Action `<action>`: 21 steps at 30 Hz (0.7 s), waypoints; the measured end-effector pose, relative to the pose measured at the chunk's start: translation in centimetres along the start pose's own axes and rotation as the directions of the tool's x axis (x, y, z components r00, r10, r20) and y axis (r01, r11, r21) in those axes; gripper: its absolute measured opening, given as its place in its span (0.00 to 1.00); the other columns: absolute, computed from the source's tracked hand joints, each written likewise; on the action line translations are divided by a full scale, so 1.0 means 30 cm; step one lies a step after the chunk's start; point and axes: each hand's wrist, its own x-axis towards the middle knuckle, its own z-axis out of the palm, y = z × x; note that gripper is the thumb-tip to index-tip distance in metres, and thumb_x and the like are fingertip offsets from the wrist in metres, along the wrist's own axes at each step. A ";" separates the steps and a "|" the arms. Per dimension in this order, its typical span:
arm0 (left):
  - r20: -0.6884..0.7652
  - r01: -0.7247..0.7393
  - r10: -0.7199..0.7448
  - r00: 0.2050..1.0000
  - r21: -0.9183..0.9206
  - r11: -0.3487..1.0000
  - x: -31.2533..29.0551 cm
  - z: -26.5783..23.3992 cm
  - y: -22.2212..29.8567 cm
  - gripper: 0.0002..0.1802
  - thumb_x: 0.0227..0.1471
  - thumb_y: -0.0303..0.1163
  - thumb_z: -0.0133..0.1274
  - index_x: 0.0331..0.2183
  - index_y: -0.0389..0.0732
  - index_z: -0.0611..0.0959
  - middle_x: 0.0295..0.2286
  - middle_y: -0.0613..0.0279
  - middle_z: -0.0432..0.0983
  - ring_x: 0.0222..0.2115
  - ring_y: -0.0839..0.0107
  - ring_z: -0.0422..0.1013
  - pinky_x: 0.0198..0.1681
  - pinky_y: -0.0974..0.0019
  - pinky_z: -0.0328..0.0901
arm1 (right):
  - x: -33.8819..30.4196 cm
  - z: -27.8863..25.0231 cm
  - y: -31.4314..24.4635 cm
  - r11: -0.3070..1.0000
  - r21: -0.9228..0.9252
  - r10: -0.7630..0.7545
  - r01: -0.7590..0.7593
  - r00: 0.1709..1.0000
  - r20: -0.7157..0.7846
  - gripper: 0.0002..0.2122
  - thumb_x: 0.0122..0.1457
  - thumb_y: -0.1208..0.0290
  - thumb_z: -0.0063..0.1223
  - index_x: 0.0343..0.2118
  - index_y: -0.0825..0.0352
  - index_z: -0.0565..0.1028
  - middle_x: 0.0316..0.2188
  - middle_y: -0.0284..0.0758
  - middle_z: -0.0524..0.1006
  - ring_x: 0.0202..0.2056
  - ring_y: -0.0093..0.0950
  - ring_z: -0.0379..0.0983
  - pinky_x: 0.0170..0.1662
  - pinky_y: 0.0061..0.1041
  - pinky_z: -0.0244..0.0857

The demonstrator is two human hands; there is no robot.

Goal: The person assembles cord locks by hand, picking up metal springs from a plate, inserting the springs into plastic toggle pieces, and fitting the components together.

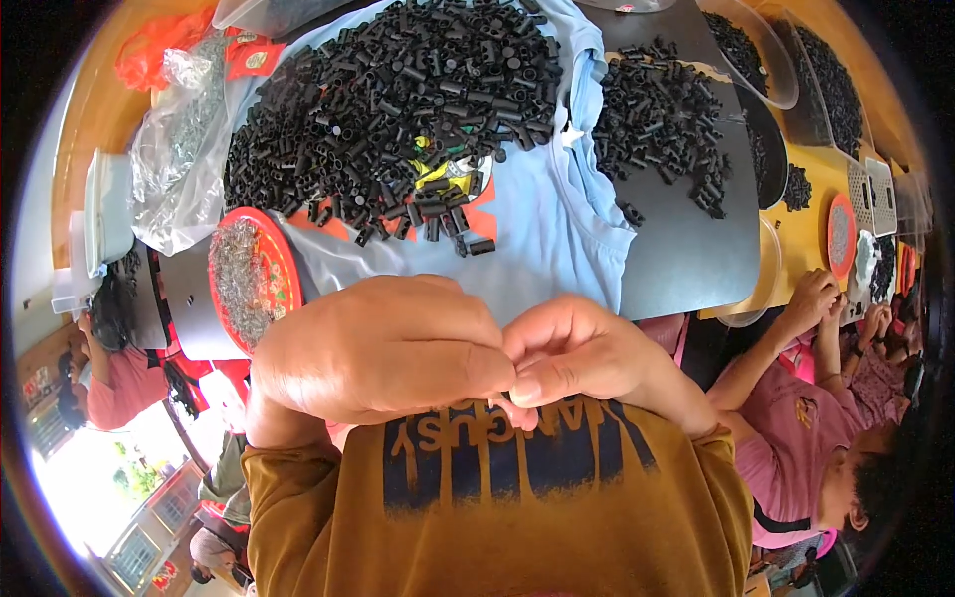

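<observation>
Left hand (383, 348) touches right hand (592, 353) near short, hollow black tubes (398, 99).

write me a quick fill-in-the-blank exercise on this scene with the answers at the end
1. The larger heap of black pieces lies on a light ____ shirt.
2. The round plate beside the person's hands has a ____ rim.
3. The hand nearer that plate is the person's ____ hand.
4. The smaller heap lies on the dark table, to the ____ of that shirt.

Missing words: blue; red; left; right
</observation>
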 end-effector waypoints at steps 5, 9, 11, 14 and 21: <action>0.023 0.030 -0.030 0.999 0.026 0.999 -0.006 -0.012 -0.020 0.11 0.35 0.25 0.61 0.28 0.34 0.82 0.22 0.58 0.74 0.19 0.66 0.69 0.18 0.67 0.61 | -0.003 0.033 0.018 0.963 -0.224 -0.191 0.151 0.967 -0.170 0.08 0.58 0.73 0.53 0.38 0.72 0.73 0.29 0.28 0.74 0.30 0.15 0.69 0.35 0.16 0.63; -0.013 0.084 -0.084 0.996 -0.023 0.996 -0.035 0.004 -0.039 0.10 0.42 0.27 0.60 0.30 0.33 0.82 0.23 0.57 0.74 0.21 0.65 0.70 0.22 0.68 0.63 | -0.002 0.038 0.021 0.903 -0.344 -0.333 0.257 0.925 -0.184 0.06 0.57 0.77 0.52 0.36 0.73 0.73 0.31 0.30 0.73 0.32 0.15 0.69 0.35 0.16 0.63; -0.039 0.115 -0.116 0.993 -0.026 0.993 -0.031 0.007 -0.036 0.12 0.41 0.25 0.59 0.33 0.34 0.81 0.25 0.57 0.74 0.23 0.64 0.70 0.24 0.67 0.64 | -0.002 0.040 0.015 0.908 -0.333 -0.329 0.254 0.925 -0.192 0.06 0.59 0.75 0.51 0.37 0.71 0.73 0.29 0.27 0.73 0.32 0.12 0.67 0.35 0.14 0.61; -0.106 0.150 -0.153 0.983 -0.032 0.988 -0.034 0.018 -0.035 0.15 0.41 0.22 0.59 0.37 0.35 0.80 0.26 0.57 0.75 0.25 0.64 0.71 0.26 0.67 0.65 | 0.005 0.041 0.009 0.894 -0.344 -0.373 0.288 0.903 -0.212 0.06 0.58 0.76 0.51 0.37 0.71 0.73 0.29 0.27 0.73 0.33 0.13 0.67 0.35 0.15 0.62; -0.194 0.206 -0.224 0.955 -0.108 0.972 -0.049 0.028 -0.028 0.17 0.41 0.23 0.60 0.38 0.35 0.80 0.26 0.59 0.76 0.24 0.66 0.70 0.26 0.68 0.63 | 0.014 0.024 0.009 0.670 -0.643 -0.575 0.371 0.807 -0.134 0.05 0.55 0.75 0.55 0.33 0.70 0.73 0.28 0.31 0.74 0.31 0.17 0.69 0.34 0.18 0.62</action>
